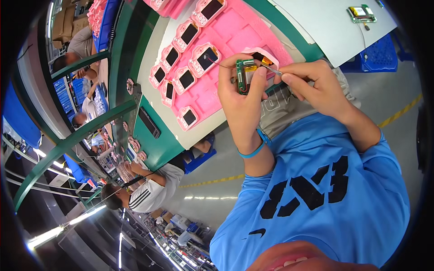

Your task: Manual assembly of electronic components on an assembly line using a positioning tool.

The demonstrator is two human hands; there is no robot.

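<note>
My left hand (242, 104) is closed round a green circuit board (241, 76) that carries a yellow-taped silver part. A thin red wire trails left from the board to a small black round piece lying on one of the pink casings (205, 60). In my right hand (318, 86), thumb and forefinger pinch a slim metal tool (273, 70). Its tip is close to the board's right side and my left thumb; whether it touches is unclear. Just beyond my hands lies another pink casing (270, 58), partly hidden, with an orange-yellow strip at it.
Several pink casings with dark screens rest on a pink tray (235, 34). A black bar-shaped object (149, 122) lies on the green table (158, 144). Another circuit board (361, 14) lies on the white surface at right, above a blue stool (375, 58). A co-worker (153, 192) sits at left.
</note>
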